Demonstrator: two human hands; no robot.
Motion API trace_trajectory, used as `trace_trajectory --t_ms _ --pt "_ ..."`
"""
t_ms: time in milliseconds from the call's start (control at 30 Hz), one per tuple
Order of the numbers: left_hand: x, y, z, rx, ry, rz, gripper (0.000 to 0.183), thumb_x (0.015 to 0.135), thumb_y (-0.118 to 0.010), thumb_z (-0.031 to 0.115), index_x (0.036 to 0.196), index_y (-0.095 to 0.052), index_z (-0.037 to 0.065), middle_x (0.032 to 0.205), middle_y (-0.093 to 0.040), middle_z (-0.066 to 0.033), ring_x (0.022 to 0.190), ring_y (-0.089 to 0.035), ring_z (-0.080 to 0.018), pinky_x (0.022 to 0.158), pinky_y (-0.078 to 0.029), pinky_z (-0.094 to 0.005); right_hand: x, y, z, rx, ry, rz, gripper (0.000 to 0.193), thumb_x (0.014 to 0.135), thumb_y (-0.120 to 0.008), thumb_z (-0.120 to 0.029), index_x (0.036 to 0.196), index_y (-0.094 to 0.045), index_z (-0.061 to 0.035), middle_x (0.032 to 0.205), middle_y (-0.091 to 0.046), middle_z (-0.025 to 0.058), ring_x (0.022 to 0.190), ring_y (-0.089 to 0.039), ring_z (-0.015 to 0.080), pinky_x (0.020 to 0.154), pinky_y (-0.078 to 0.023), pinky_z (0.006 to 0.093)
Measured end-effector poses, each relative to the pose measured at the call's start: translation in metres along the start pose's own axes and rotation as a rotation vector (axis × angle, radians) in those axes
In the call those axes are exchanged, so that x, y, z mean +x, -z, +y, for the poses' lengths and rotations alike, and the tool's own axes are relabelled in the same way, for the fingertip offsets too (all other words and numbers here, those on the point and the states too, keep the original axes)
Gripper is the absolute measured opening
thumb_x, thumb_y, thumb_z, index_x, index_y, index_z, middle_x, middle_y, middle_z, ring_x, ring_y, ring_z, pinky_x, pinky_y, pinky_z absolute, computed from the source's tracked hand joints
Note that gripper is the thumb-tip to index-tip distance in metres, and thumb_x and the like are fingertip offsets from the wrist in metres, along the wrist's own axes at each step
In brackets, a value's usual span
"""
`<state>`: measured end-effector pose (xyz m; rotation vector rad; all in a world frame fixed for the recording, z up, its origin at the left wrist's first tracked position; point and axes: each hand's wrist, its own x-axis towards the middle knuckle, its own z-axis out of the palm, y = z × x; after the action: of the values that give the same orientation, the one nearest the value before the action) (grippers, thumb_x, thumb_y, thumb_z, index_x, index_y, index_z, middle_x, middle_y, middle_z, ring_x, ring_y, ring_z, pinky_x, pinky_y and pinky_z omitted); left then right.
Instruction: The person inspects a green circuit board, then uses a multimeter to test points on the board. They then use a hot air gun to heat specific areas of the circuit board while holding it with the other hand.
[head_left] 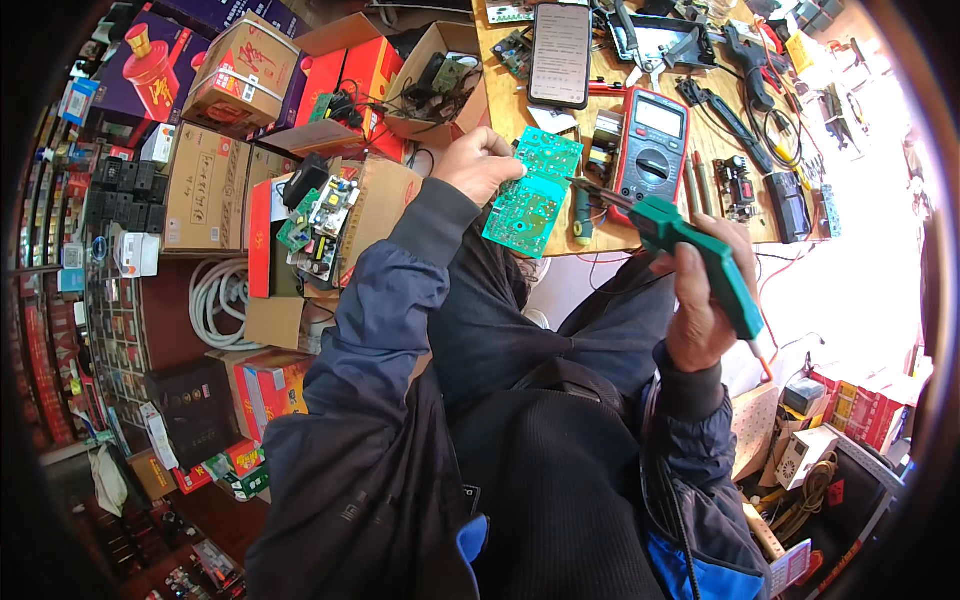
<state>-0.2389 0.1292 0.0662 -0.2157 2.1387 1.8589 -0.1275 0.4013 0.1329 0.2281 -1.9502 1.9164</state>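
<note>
My left hand point(470, 168) pinches a green circuit board point(530, 215) by its left edge, thumb on the upper face. The board is tilted above the front edge of the wooden workbench point(600, 238), its solder side with many small joints facing me. Wrapped around the handle of a green soldering gun point(705, 262) is my right hand point(705, 310). The gun's slim metal tip points left and reaches the board's right edge; whether it touches cannot be made out. A cord leaves the gun's rear end.
A red multimeter point(652, 150), a phone point(560, 60) with a lit screen, a screwdriver point(583, 218) and a black glue gun point(750, 65) lie on the bench. Left of my arm stand open cardboard boxes, one holding circuit boards point(325, 225). A coiled white cable point(218, 305) hangs below.
</note>
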Motion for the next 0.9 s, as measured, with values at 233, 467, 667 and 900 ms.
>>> trace_trajectory --t_ms 233,467,667,900 --pt "0.007 0.002 -0.002 0.073 0.027 -0.026 0.026 0.079 -0.077 0.012 0.096 -0.062 0.001 0.086 -0.066 -0.0061 0.075 -0.063 -0.0133 0.065 -0.052 -0.03 -0.002 -0.019 0.02 -0.166 0.072 -0.026 0.029 0.088 -0.076 0.002 0.117 -0.068 0.0033 0.107 -0.065 0.0153 0.09 -0.067 0.0229 0.078 -0.056 0.0324" --pt "0.014 0.003 0.0 0.149 0.002 -0.057 0.026 0.079 -0.077 0.014 0.095 -0.062 0.001 0.086 -0.065 -0.0055 0.077 -0.062 -0.0139 0.066 -0.052 -0.031 -0.001 -0.027 0.024 -0.197 0.117 -0.035 0.031 0.084 -0.079 0.003 0.114 -0.07 0.0029 0.103 -0.068 0.0158 0.092 -0.066 0.0266 0.084 -0.054 0.0363" --pt "0.011 0.001 0.004 0.168 -0.008 -0.064 0.017 0.083 -0.072 0.013 0.091 -0.059 0.006 0.08 -0.06 -0.0012 0.065 -0.059 -0.0104 0.056 -0.049 -0.0269 0.0 -0.029 0.024 -0.172 0.107 -0.033 0.031 0.083 -0.079 0.003 0.113 -0.07 0.0028 0.103 -0.068 0.0158 0.092 -0.066 0.0273 0.084 -0.054 0.0366" --pt "0.012 0.002 0.008 0.131 0.028 -0.073 0.023 0.078 -0.076 0.011 0.094 -0.061 0.001 0.086 -0.064 -0.0047 0.079 -0.062 -0.0142 0.069 -0.051 -0.0304 0.001 -0.033 0.026 -0.2 0.117 -0.042 0.032 0.083 -0.079 0.003 0.114 -0.07 0.0023 0.103 -0.069 0.0161 0.093 -0.067 0.0273 0.085 -0.054 0.0363"
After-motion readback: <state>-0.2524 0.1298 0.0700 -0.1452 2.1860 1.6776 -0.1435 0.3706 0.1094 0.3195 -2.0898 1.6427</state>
